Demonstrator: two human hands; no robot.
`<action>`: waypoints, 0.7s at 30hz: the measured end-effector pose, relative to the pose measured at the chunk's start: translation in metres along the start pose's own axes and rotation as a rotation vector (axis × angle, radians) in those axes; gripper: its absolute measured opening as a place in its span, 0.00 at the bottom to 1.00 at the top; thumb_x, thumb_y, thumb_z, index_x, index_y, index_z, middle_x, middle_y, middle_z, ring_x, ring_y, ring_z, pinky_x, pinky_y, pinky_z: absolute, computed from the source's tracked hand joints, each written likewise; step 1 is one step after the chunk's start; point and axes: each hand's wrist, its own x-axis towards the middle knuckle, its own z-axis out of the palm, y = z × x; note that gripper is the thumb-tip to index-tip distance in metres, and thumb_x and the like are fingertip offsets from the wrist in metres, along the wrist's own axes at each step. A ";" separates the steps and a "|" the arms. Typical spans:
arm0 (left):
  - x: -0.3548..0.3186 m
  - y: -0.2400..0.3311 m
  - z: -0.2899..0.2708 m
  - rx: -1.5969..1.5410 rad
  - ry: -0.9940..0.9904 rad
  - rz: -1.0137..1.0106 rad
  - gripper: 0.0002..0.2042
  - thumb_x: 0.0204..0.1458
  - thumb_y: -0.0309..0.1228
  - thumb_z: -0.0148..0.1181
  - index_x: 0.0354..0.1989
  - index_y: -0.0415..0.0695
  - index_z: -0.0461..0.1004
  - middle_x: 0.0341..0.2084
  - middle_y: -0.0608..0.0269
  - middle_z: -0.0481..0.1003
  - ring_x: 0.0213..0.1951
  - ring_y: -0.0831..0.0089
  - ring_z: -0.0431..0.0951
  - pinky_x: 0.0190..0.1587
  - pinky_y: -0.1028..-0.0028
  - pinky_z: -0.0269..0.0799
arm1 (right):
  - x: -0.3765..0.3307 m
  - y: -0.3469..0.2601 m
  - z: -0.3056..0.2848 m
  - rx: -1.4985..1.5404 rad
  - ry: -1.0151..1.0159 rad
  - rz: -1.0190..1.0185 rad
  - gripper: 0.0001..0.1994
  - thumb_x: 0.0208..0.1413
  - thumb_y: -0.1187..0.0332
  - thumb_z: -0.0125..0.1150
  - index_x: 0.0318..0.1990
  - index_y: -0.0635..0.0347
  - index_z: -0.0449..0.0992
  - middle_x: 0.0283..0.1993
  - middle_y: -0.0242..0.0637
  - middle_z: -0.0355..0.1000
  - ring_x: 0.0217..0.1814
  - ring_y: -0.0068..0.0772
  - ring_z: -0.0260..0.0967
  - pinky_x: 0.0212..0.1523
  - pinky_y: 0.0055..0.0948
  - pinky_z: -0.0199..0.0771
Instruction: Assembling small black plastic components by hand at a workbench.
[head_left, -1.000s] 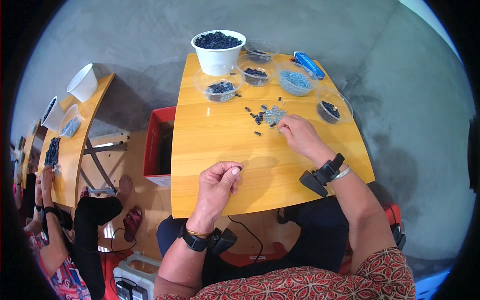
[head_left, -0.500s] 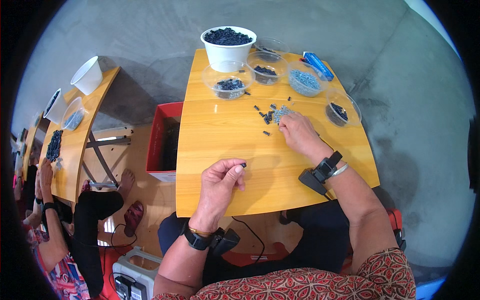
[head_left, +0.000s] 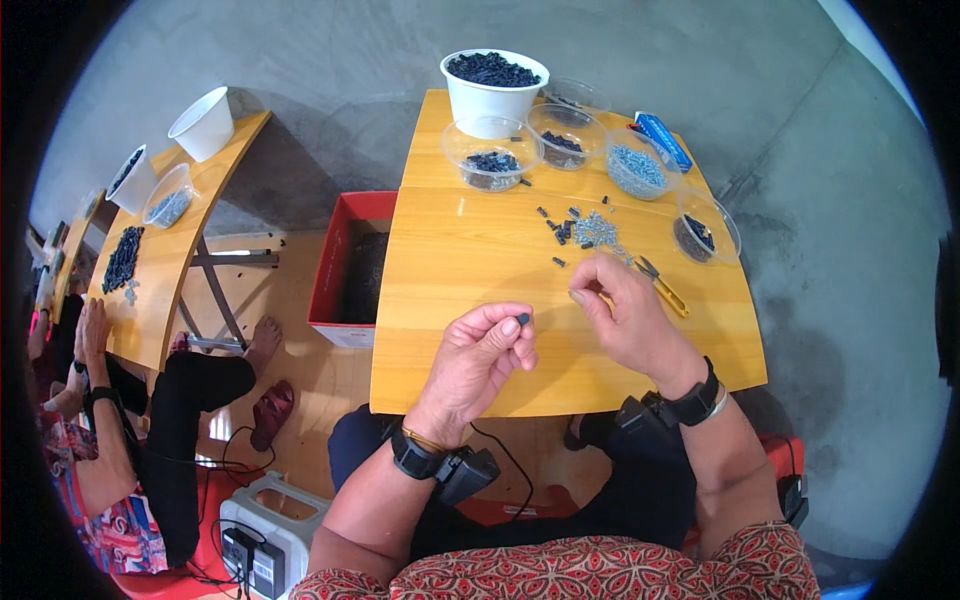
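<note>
My left hand (head_left: 482, 352) hovers over the near part of the yellow table (head_left: 470, 270), pinching a small dark plastic piece (head_left: 522, 320) between thumb and fingertips. To its right my right hand (head_left: 622, 312) has its fingers curled together, pinching something too small to make out. Just beyond the right hand lies a loose pile of small grey screws and dark pieces (head_left: 585, 230). A yellow-handled pair of pliers (head_left: 660, 283) rests on the table right of that hand.
A white bucket of dark pieces (head_left: 493, 83) and several clear bowls (head_left: 492, 160) (head_left: 637, 165) (head_left: 706, 229) stand at the table's far side, with a blue box (head_left: 661, 138). A red crate (head_left: 350, 262) sits left of the table. Another person (head_left: 110, 430) sits at a table on the left.
My right hand has drawn back from the pile toward me. My left hand stays low, still pinching its dark piece. The view has tilted, so the table sits lower in the picture.
</note>
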 end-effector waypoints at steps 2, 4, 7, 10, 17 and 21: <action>0.000 -0.001 0.001 -0.009 0.001 0.002 0.07 0.51 0.25 0.50 0.38 0.39 0.71 0.26 0.62 0.70 0.25 0.77 0.67 0.27 0.77 0.66 | -0.003 -0.008 0.000 0.011 -0.003 -0.016 0.05 0.44 0.82 0.50 0.29 0.63 0.64 0.26 0.42 0.64 0.28 0.41 0.64 0.29 0.29 0.64; 0.001 -0.002 0.001 -0.018 0.002 0.002 0.07 0.51 0.25 0.50 0.37 0.39 0.71 0.25 0.62 0.70 0.24 0.77 0.67 0.27 0.77 0.66 | -0.005 -0.010 0.002 0.024 0.000 -0.028 0.05 0.45 0.82 0.50 0.29 0.63 0.65 0.26 0.41 0.64 0.28 0.40 0.64 0.29 0.29 0.64; 0.002 0.000 0.001 0.146 0.045 0.087 0.07 0.49 0.23 0.52 0.37 0.38 0.71 0.25 0.63 0.71 0.24 0.77 0.69 0.28 0.78 0.68 | -0.007 -0.012 0.007 0.088 0.019 -0.010 0.05 0.45 0.82 0.50 0.30 0.63 0.65 0.27 0.40 0.64 0.28 0.37 0.65 0.28 0.28 0.64; 0.001 -0.001 0.000 0.558 0.122 0.211 0.08 0.48 0.20 0.53 0.37 0.36 0.70 0.26 0.64 0.72 0.25 0.80 0.71 0.30 0.81 0.69 | -0.006 -0.015 0.016 0.149 0.037 -0.015 0.06 0.45 0.82 0.50 0.30 0.63 0.66 0.27 0.38 0.64 0.28 0.34 0.64 0.28 0.26 0.64; 0.000 -0.001 0.004 0.441 0.093 0.175 0.08 0.48 0.19 0.53 0.37 0.36 0.71 0.28 0.63 0.73 0.26 0.79 0.72 0.30 0.82 0.70 | -0.013 -0.009 0.035 0.285 0.059 -0.040 0.05 0.45 0.82 0.51 0.30 0.63 0.67 0.28 0.37 0.65 0.28 0.30 0.65 0.28 0.23 0.65; 0.001 -0.005 0.002 0.154 0.032 0.136 0.07 0.48 0.19 0.52 0.37 0.36 0.70 0.30 0.60 0.73 0.28 0.77 0.73 0.32 0.81 0.71 | -0.014 -0.010 0.038 0.332 0.069 -0.010 0.05 0.46 0.82 0.51 0.31 0.63 0.68 0.28 0.36 0.65 0.28 0.29 0.65 0.28 0.23 0.65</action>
